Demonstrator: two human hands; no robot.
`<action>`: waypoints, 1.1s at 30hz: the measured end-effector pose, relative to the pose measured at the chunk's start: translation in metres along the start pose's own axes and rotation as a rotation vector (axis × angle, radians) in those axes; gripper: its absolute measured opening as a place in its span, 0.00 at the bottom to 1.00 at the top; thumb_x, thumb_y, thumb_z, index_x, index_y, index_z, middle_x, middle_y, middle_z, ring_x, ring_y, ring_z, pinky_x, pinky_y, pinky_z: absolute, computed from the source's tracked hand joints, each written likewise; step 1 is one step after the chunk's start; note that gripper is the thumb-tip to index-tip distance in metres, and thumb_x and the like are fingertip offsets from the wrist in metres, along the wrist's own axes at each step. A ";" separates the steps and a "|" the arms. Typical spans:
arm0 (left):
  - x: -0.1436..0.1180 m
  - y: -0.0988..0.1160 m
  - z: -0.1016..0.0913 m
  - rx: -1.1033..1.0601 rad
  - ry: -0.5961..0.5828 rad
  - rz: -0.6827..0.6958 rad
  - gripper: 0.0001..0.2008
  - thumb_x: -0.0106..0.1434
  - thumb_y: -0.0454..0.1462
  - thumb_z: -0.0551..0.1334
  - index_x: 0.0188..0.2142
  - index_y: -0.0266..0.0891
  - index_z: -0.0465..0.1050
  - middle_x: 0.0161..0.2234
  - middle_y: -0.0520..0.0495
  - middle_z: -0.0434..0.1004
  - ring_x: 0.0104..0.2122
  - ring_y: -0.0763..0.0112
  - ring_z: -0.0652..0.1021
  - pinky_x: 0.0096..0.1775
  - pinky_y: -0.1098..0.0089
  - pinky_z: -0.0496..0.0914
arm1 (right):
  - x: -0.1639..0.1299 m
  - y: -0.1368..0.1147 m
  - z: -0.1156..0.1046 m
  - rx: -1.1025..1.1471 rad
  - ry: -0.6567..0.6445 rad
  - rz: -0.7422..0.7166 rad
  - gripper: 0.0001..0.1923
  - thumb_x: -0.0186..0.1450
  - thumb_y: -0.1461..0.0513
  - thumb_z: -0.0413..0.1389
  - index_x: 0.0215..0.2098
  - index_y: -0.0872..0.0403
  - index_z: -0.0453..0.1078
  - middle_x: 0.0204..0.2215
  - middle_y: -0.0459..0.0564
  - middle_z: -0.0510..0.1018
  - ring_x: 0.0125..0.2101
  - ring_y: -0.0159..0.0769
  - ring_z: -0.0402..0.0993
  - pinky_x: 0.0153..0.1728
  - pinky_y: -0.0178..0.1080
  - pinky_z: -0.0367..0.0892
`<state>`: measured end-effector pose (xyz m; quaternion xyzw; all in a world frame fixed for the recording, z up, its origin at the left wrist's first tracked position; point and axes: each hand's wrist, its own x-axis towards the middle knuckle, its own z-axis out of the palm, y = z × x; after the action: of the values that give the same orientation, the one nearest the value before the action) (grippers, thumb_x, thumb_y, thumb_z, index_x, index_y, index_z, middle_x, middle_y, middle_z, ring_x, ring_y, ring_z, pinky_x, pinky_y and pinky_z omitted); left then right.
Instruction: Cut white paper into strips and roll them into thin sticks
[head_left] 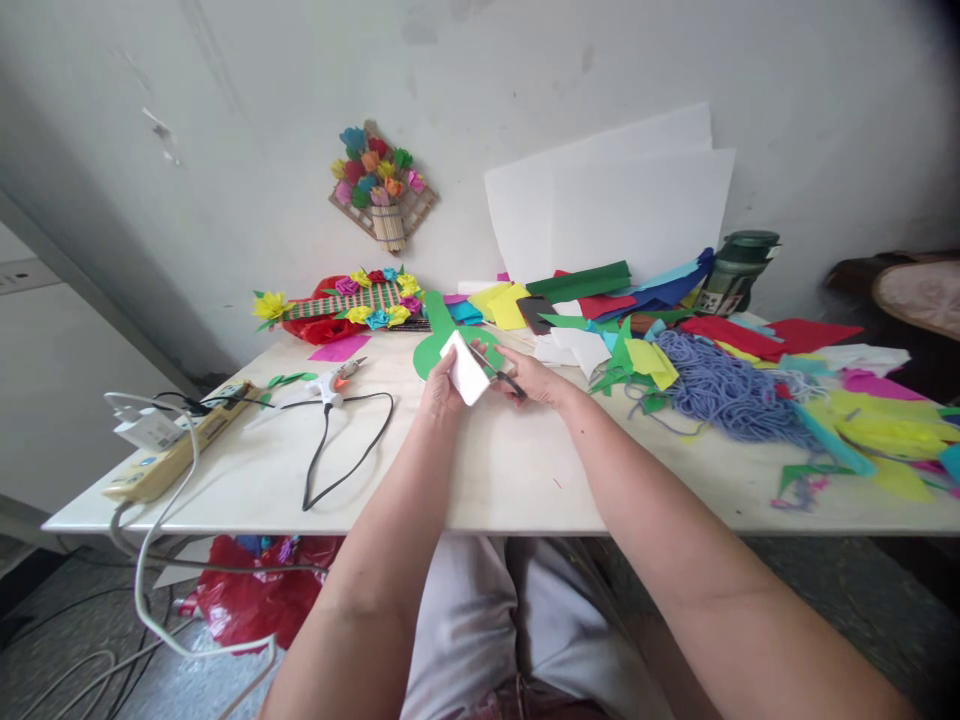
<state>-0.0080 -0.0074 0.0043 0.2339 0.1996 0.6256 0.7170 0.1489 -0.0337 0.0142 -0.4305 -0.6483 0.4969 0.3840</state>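
Over the middle of the table, my left hand [444, 388] is closed on a folded piece of white paper [469, 368]. My right hand [534, 378] grips a pair of scissors with dark handles [513, 386]. Their blades lie along the right edge of the white paper; whether they are cutting into it I cannot tell. Just behind both hands lies a green paper cutout [441, 322] with a rounded body and a narrow upright part, partly hidden by the white paper and my fingers.
A glue gun [330, 385] with a looped black cord lies left, near a power strip [180, 440]. Blue yarn [731, 385], coloured paper scraps [652, 360] and a dark green jar [739, 270] crowd the right. Paper-flower decoration [367, 300] lies at the back; white sheets [607, 210] lean on the wall.
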 end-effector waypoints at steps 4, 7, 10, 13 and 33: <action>-0.002 0.002 0.001 0.019 0.036 -0.040 0.15 0.61 0.34 0.57 0.47 0.31 0.69 0.37 0.38 0.79 0.41 0.60 0.79 0.48 0.61 0.71 | -0.004 -0.001 -0.005 0.067 -0.077 -0.023 0.45 0.57 0.63 0.57 0.67 0.58 0.39 0.15 0.37 0.70 0.13 0.26 0.63 0.12 0.27 0.52; -0.003 0.001 0.002 0.024 0.039 -0.040 0.13 0.61 0.35 0.57 0.45 0.32 0.70 0.35 0.41 0.79 0.38 0.63 0.80 0.47 0.62 0.71 | -0.005 -0.003 -0.006 0.056 -0.126 -0.034 0.44 0.58 0.61 0.56 0.67 0.56 0.40 0.17 0.39 0.71 0.14 0.26 0.65 0.12 0.27 0.50; -0.004 -0.001 0.004 0.030 0.005 -0.024 0.12 0.62 0.36 0.57 0.44 0.33 0.71 0.35 0.41 0.78 0.36 0.64 0.80 0.46 0.63 0.72 | -0.006 -0.006 -0.005 0.015 -0.119 -0.033 0.42 0.59 0.59 0.55 0.67 0.57 0.43 0.17 0.40 0.72 0.14 0.26 0.66 0.12 0.27 0.49; -0.005 -0.002 0.006 0.032 0.029 -0.006 0.12 0.62 0.36 0.58 0.45 0.35 0.71 0.35 0.43 0.79 0.35 0.65 0.79 0.45 0.63 0.72 | -0.005 -0.005 -0.004 0.001 -0.086 -0.053 0.42 0.58 0.61 0.56 0.66 0.59 0.44 0.17 0.40 0.71 0.14 0.27 0.66 0.12 0.28 0.51; 0.004 -0.005 -0.003 0.094 0.130 -0.009 0.15 0.59 0.37 0.62 0.45 0.36 0.70 0.35 0.43 0.80 0.37 0.62 0.80 0.46 0.61 0.73 | 0.003 0.003 0.000 -0.162 0.012 -0.070 0.44 0.52 0.71 0.56 0.66 0.57 0.47 0.16 0.37 0.70 0.14 0.26 0.63 0.17 0.29 0.59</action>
<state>-0.0054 -0.0040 -0.0012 0.2255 0.2758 0.6263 0.6934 0.1489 -0.0305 0.0115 -0.4403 -0.6987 0.4266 0.3688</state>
